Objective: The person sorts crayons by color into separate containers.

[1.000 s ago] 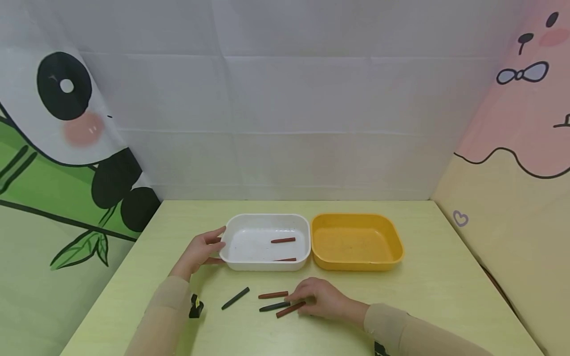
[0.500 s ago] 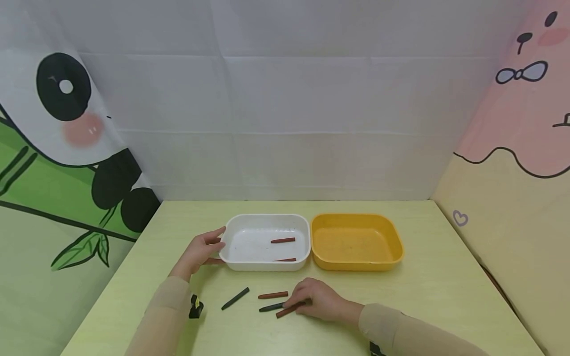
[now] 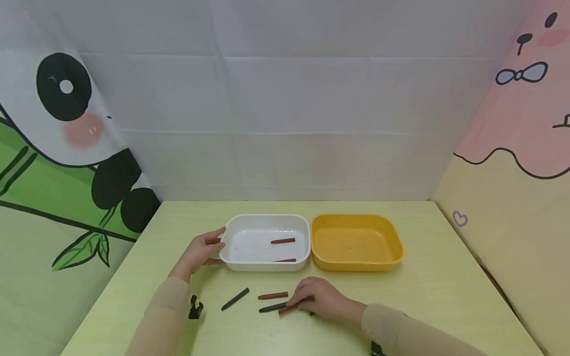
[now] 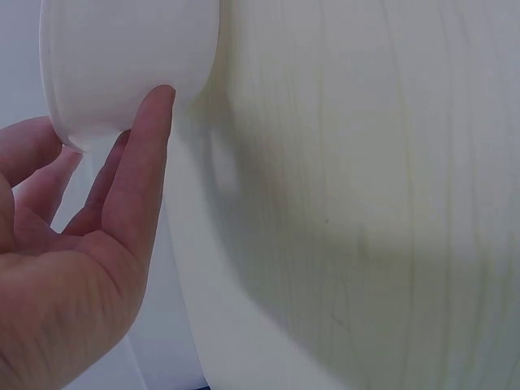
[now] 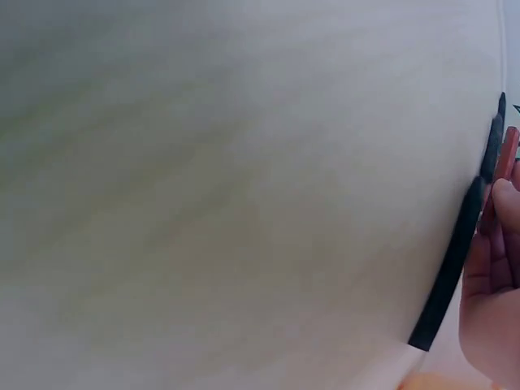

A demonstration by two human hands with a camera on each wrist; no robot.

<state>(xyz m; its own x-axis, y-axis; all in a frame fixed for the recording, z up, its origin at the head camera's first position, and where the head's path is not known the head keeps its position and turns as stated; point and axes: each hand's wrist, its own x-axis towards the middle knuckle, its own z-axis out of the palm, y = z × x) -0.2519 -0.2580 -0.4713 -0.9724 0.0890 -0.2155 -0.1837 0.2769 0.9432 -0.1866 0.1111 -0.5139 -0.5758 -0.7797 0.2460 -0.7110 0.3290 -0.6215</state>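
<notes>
My left hand rests its spread, mostly straight fingers against the left end of a white plastic tray. Between thumb and fingers my right hand pinches a reddish-brown crayon, low over the table. Beside that hand lies a dark crayon; in the head view only its tip shows below the hand. Left of the fingers are another dark crayon and a reddish-brown crayon. Farther left, a dark crayon lies slanted.
Inside the white tray are a reddish-brown crayon and a second one, partly hidden by the front wall. A yellow tray adjoins it on the right. Behind the pale table hangs a white cloth; patterned panels stand at both sides.
My right fingers have closed in on the reddish-brown crayon and shifted it slightly, covering more of it. A dark crayon's tip now shows below the hand. The left hand and trays stay still.
</notes>
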